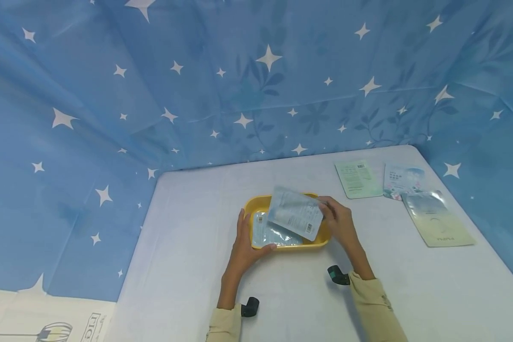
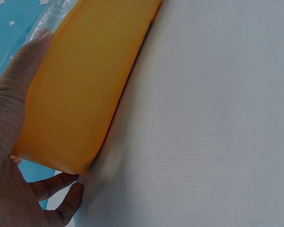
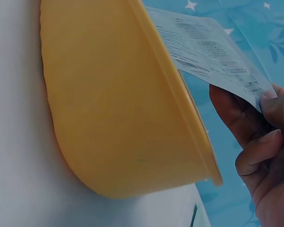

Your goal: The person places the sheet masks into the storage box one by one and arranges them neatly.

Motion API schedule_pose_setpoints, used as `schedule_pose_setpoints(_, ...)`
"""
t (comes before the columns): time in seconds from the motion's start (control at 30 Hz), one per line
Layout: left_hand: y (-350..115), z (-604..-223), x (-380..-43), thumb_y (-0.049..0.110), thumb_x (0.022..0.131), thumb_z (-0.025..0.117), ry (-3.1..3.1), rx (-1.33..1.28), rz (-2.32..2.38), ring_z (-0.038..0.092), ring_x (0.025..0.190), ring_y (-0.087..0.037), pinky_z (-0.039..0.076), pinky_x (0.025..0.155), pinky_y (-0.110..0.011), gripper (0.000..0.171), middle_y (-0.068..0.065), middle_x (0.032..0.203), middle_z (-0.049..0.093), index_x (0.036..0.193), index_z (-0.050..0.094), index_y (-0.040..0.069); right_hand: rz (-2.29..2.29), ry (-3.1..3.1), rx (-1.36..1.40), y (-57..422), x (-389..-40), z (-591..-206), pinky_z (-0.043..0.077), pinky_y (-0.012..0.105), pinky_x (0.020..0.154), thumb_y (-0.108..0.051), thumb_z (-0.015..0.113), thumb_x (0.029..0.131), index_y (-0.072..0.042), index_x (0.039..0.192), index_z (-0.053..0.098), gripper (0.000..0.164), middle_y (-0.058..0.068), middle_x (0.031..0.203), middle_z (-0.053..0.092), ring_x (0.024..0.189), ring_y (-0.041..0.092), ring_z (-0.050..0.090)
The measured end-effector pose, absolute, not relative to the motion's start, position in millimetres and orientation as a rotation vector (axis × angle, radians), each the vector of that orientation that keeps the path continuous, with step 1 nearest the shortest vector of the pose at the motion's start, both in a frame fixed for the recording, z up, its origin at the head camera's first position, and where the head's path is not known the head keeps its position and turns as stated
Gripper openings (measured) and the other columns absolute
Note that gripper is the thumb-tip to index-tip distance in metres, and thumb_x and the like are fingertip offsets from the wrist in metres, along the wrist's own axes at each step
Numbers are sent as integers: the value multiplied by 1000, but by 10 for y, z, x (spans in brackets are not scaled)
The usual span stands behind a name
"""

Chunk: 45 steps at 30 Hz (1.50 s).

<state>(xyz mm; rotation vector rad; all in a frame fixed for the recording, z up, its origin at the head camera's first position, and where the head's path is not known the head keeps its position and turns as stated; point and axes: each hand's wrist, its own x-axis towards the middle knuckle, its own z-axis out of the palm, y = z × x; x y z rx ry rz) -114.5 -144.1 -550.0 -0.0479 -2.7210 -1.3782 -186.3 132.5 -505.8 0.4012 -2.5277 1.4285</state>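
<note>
A yellow plastic tub [image 1: 256, 205] stands on the table. My left hand [image 1: 244, 247] holds it by its left end, thumb over the front rim and fingers spread along the far side. In the left wrist view the thumb [image 2: 26, 61] presses the top edge of the tub [image 2: 85, 85]. My right hand [image 1: 339, 221] pinches the corner of a pale blue face mask packet [image 1: 297, 211] between thumb and fingers. In the right wrist view this packet [image 3: 208, 52], printed with small text, slants over the tub's rim. Beneath it, a shiny light-blue packet [image 1: 261, 232] lies inside the tub.
To the right lie a green packet [image 1: 359, 179], a floral light-blue packet [image 1: 403, 178] and a yellowish packet [image 1: 440, 225], which overlaps the floral one. The white-covered table [image 1: 192, 228] meets a blue starry curtain [image 1: 222, 95] at the back and sides.
</note>
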Motion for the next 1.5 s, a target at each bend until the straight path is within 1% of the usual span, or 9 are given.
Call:
schedule_pose_setpoints(0.17, -1441, -5510, -1148, 60, 68, 82, -2727, -45, -1384, 25, 148, -30, 43, 103, -56, 119, 1, 166, -1, 157, 14, 19, 1353, -2567, 566, 1233, -1883, -5096, 49, 20, 61, -9, 52, 101, -3, 116, 65, 20, 11, 93, 71, 71, 16, 61)
schedule_pose_setpoints(0.47, -1430, -5495, -1143, 56, 69, 83, -2721, -53, -1406, 28, 147, -29, 43, 102, -55, 117, 5, 166, -3, 157, 14, 20, 1286, -2624, 669, 1067, -1919, -5195, 48, 26, 65, -6, 58, 97, -5, 111, 68, 17, 9, 98, 73, 71, 14, 57)
schedule_pose_setpoints(0.57, -1433, -5485, -1141, 56, 70, 82, -2723, -56, -1409, 27, 147, -29, 43, 103, -55, 117, 9, 165, -5, 157, 13, 20, 1259, -2665, 679, 1033, -1935, -5219, 47, 27, 65, -8, 58, 97, -6, 113, 68, 18, 8, 96, 72, 70, 13, 56)
schedule_pose_setpoints(0.73, -1448, -5484, -1152, 56, 70, 82, -2722, -60, -1398, 26, 148, -30, 43, 103, -56, 118, 2, 166, -3, 157, 12, 20, 1200, -2769, 658, 981, -1946, -5199, 46, 29, 63, -12, 57, 98, -8, 120, 65, 23, 8, 94, 72, 68, 12, 56)
schedule_pose_setpoints(0.87, -1446, -5491, -1161, 56, 70, 82, -2729, -49, -1403, 24, 148, -29, 42, 105, -55, 118, 2, 166, -3, 158, 11, 20, 1152, -2834, 607, 953, -1944, -5199, 43, 27, 58, -12, 59, 97, -12, 125, 61, 27, 9, 92, 70, 66, 13, 54)
schedule_pose_setpoints(1.0, -1442, -5507, -1164, 57, 70, 82, -2741, -43, -1396, 23, 149, -28, 41, 106, -54, 119, 4, 166, -5, 158, 10, 20, 1137, -2883, 550, 947, -1939, -5200, 44, 27, 59, -13, 60, 97, -13, 129, 57, 32, 12, 100, 70, 72, 16, 58)
schedule_pose_setpoints(1.1, -1440, -5506, -1165, 57, 69, 82, -2732, -48, -1389, 24, 148, -29, 42, 105, -55, 120, 2, 166, -4, 158, 11, 20, 1189, -2869, 512, 956, -1949, -5201, 48, 29, 62, -10, 57, 98, -8, 130, 55, 33, 15, 105, 69, 76, 19, 62)
schedule_pose_setpoints(1.33, -1445, -5499, -1169, 58, 68, 82, -2724, -43, -1384, 27, 147, -29, 43, 103, -55, 120, 1, 166, -2, 158, 12, 22, 1256, -2805, 418, 947, -1978, -5199, 54, 34, 68, -5, 56, 96, -1, 124, 59, 29, 15, 103, 69, 79, 22, 65)
schedule_pose_setpoints(1.5, -1438, -5500, -1166, 58, 67, 83, -2731, -34, -1390, 27, 147, -27, 42, 104, -54, 120, 5, 166, -4, 158, 12, 23, 1143, -2911, 418, 913, -1977, -5216, 54, 37, 74, -6, 60, 94, 1, 127, 59, 33, 16, 109, 69, 86, 24, 63)
